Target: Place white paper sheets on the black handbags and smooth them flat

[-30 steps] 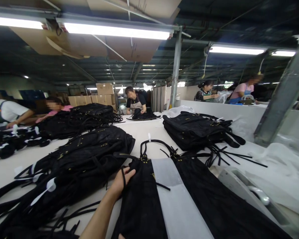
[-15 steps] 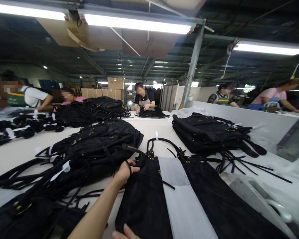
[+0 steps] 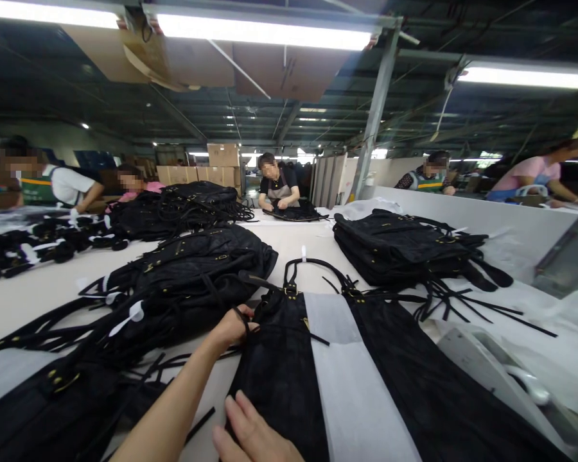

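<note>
A black handbag [image 3: 282,372] lies in front of me, with a white sheet [image 3: 340,359] down its middle and its handles [image 3: 313,262] pointing away. At the bag's upper left edge, my left hand [image 3: 232,326] is closed, with a thin black strap [image 3: 246,321] looped across its fingers. The fingertips are partly hidden against the dark bag. Nearer to me, my right hand [image 3: 256,431] rests on the bag's lower left side, fingers stretched out and nothing in them. A dark strap end [image 3: 318,338] crosses the white sheet.
Piled black bags lie left [image 3: 197,263] and right [image 3: 404,247] on the white table [image 3: 303,237]. A grey metal device [image 3: 486,372] stands at right. A co-worker [image 3: 278,183] handles a black item across the table; other people work at both sides.
My right hand has come further into view over the bag's lower left side. My left hand has shifted slightly left, still at the bag's edge. The view has tilted a little.
</note>
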A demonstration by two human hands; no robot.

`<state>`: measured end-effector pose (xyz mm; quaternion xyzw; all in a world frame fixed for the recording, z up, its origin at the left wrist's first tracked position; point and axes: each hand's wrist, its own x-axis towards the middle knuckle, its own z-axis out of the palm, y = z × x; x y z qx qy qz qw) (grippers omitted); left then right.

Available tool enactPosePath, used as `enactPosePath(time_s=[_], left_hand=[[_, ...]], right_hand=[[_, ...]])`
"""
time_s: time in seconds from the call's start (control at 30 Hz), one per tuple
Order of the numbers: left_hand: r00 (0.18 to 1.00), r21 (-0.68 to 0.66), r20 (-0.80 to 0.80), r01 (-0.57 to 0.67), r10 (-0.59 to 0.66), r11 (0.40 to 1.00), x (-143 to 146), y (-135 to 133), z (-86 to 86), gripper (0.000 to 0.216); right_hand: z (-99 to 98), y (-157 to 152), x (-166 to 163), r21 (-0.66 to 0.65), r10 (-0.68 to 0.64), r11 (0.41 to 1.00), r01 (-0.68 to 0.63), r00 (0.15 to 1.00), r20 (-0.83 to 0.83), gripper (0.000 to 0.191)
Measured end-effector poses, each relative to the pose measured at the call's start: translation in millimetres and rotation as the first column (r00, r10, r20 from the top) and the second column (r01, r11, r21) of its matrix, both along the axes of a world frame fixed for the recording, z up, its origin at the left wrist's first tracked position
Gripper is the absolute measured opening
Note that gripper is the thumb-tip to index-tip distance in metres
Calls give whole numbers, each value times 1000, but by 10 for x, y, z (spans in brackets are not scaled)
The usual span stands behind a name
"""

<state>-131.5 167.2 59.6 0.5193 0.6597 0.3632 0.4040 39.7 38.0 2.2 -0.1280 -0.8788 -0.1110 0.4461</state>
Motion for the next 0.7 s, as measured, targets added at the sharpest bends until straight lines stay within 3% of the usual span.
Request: enactPosePath(time_s=[0.17, 0.3, 0.4, 0.47, 0.53, 0.7], left_hand=[[990, 46, -74, -118, 121, 992, 76, -40, -120, 21], [966, 108, -115, -218, 230, 970, 44, -273, -50, 17], [954, 163, -95, -267, 284, 950, -50, -732, 13, 8], [968, 141, -28, -242, 248, 960, -85, -1062, 7, 10], [979, 102, 75, -195, 188, 976, -66, -1318, -40, 16], [944, 105, 316, -135, 95, 985, 93, -1529, -147, 28]], right_hand=[[48, -8, 70, -65, 19, 998, -14, 997, 75, 62], [-48, -24, 97, -168, 62, 985, -45, 994, 92, 83], [60, -25, 163, -389, 185, 915, -112, 970, 156, 64], [245, -16, 223, -546, 297, 826, -139, 931, 213, 49], [461, -4, 281, -622, 343, 774, -120, 905, 253, 44], [760, -22, 354, -660, 165, 750, 44, 954, 251, 39]])
